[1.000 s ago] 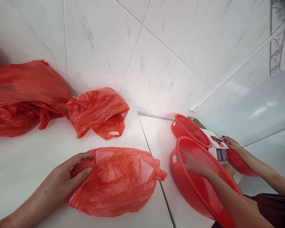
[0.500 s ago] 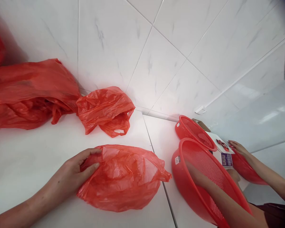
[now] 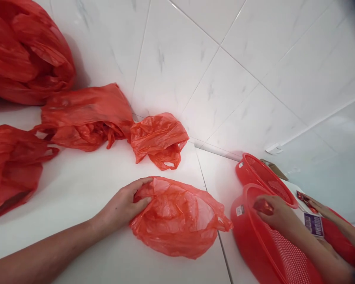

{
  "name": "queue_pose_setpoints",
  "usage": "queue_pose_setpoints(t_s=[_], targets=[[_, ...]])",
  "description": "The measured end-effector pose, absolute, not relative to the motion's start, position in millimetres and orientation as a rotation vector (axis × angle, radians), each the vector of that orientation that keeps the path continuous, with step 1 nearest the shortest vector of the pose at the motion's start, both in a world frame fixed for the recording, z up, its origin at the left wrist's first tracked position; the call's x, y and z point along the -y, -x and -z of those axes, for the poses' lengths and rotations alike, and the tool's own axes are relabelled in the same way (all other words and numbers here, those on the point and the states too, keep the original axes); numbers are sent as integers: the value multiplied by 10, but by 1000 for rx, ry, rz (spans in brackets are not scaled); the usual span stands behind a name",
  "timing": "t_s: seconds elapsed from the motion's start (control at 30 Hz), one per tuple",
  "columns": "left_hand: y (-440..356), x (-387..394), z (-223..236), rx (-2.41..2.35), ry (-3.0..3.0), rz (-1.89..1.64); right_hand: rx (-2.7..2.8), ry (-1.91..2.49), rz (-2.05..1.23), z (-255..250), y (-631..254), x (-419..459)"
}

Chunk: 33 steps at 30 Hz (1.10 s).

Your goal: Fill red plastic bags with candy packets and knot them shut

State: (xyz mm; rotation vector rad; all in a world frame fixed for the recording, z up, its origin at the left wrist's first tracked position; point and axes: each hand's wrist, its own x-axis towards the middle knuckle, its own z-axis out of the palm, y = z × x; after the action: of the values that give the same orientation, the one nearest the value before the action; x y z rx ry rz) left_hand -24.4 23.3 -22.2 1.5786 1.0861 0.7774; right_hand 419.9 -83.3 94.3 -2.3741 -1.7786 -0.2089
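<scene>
A: What's along the left?
B: Three red plastic bags (image 3: 85,114) at the left and upper left, then a smaller crumpled bag (image 3: 158,138) against the tiled wall (image 3: 171,59).
A: And the left hand (image 3: 121,209)?
B: Just below centre, thumb and fingers pinching the left edge of an open red carrier bag (image 3: 180,217).
A: How does that one lie?
B: Lower centre, on the white tabletop (image 3: 106,264). Long axis left to right, dipping slightly rightward; mouth gaping upward, gathered end pointing at the nearer red colander (image 3: 245,240). A second red colander (image 3: 254,173) sits behind.
A: The right hand (image 3: 276,217)?
B: At that nearer rim, lower right, clasping a shiny red piece (image 3: 263,206), too covered to name. Farthest right, there's a co-worker's hand (image 3: 316,205).
</scene>
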Motion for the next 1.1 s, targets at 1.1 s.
queue_pose_setpoints(t_s=[1.1], targets=[[239, -219, 205, -1087, -1540, -793, 1243, 2864, -495, -948, -4300, 822]])
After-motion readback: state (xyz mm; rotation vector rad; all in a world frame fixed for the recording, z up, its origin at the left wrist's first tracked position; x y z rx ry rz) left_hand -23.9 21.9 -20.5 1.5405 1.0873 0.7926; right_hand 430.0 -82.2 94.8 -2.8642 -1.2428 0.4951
